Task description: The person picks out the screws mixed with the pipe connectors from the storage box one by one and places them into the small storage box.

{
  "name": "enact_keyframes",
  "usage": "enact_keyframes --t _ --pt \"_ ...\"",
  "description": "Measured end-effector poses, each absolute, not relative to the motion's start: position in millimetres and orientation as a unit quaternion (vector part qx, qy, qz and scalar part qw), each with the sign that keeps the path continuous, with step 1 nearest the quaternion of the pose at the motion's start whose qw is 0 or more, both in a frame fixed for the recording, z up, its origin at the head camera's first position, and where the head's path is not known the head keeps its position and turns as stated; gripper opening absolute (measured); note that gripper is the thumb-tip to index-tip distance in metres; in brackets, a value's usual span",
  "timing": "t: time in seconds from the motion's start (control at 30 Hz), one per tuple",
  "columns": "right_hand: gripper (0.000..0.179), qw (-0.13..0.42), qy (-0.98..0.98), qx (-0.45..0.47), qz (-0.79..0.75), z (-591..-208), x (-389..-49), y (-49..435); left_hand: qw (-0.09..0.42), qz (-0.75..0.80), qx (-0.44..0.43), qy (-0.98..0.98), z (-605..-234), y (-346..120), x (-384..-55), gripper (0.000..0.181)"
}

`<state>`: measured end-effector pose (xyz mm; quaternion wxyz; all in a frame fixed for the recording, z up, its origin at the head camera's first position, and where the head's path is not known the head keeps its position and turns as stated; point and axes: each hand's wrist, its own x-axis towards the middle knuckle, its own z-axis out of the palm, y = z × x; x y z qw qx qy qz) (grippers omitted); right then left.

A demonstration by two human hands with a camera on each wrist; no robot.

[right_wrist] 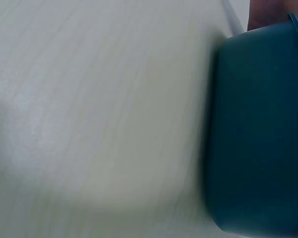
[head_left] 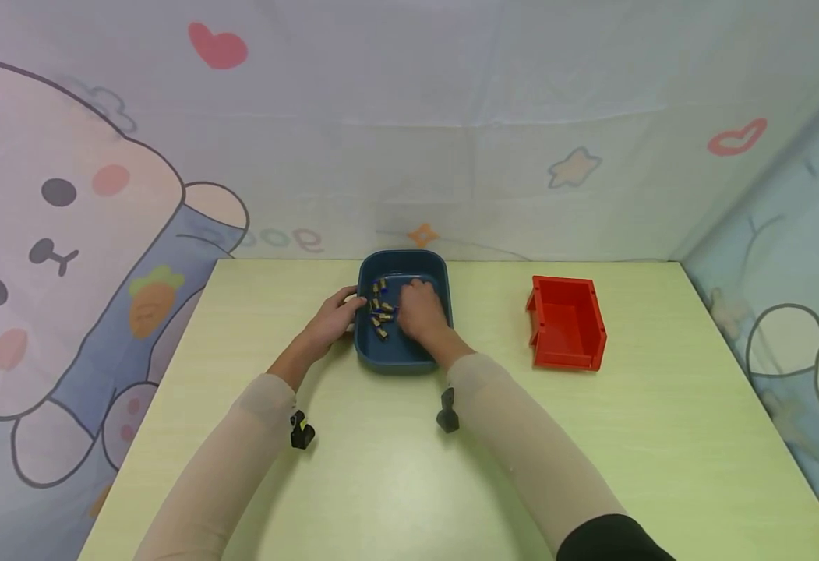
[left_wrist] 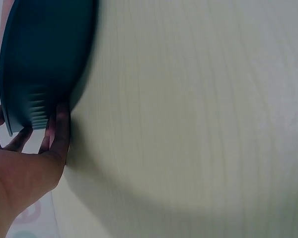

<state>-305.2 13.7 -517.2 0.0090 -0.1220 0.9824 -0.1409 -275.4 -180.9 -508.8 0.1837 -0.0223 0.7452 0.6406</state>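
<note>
A dark blue plastic bin [head_left: 398, 365] stands at the back middle of the table. Several small brass-coloured pieces [head_left: 381, 318], some with blue parts, lie along the left side of its floor. My left hand [head_left: 330, 318] grips the bin's left wall, thumb over the rim and fingers against the outside, as the left wrist view shows with the hand [left_wrist: 32, 163]. Inside the bin, on its right half, is my right hand [head_left: 423, 314] with bent fingers. Its fingertips are hidden, so whether it pinches a piece cannot be told.
A red open-fronted bin [head_left: 566, 327] sits on the pale wooden table [head_left: 381, 467], to the right of the blue one. Behind the table hangs a printed cloth [head_left: 409, 140]. Each sleeve carries a small black device near the wrist.
</note>
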Motion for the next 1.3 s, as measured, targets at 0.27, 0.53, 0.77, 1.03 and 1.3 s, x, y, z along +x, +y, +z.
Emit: enact_keyframes --t 0.27,0.53,0.77,1.03,1.3 --pt "0.026 0.030 0.984 -0.113 -0.134 -514.1 -303.6 13.0 0.185 0.637 -0.029 0.747 -505.9 -179.8 -273.7 0.058" --pt "0.041 0.026 0.982 -0.109 -0.150 -515.4 -306.2 14.8 0.181 0.638 -0.028 0.748 -510.2 -177.6 -276.0 0.059" --pt "0.014 -0.025 0.959 -0.140 -0.246 -510.0 -310.9 20.6 0.177 0.644 -0.040 0.743 -512.0 -177.7 -274.6 0.061" --pt "0.007 -0.031 0.927 -0.169 -0.334 -491.8 -311.7 27.1 0.177 0.640 -0.038 0.746 -507.3 -180.4 -277.2 0.061" --pt "0.009 0.003 0.921 -0.210 -0.327 -475.0 -310.0 29.1 0.187 0.642 -0.039 0.743 -508.0 -184.0 -281.0 0.062"
